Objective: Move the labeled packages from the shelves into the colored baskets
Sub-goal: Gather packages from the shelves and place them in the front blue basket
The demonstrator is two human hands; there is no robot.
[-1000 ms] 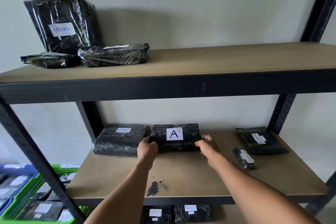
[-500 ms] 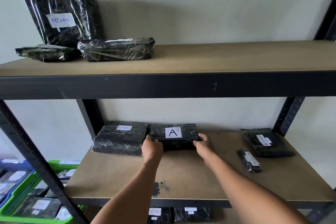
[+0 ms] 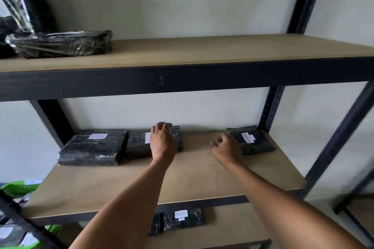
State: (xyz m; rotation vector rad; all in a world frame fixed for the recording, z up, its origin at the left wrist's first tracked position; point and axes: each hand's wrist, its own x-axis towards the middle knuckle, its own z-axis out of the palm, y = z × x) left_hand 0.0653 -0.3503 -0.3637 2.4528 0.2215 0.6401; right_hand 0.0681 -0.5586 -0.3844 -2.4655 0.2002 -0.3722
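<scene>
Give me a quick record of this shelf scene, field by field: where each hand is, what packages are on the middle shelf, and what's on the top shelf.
left hand: laid over the middle package, covering its label
right hand: open, at the flat right package
middle shelf: three black packages, including the left package
top shelf: wrapped black packages at the left end
green basket: lower left, partly seen

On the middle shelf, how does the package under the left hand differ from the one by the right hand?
The middle package is a thick block; the right package is thin and flat. The left hand lies on top of the middle package, hiding most of its label; the right hand is at the right package's near edge with fingers spread, and its label shows. The middle package sits close beside a larger package; the right one lies apart. Both are black with white labels.
</scene>
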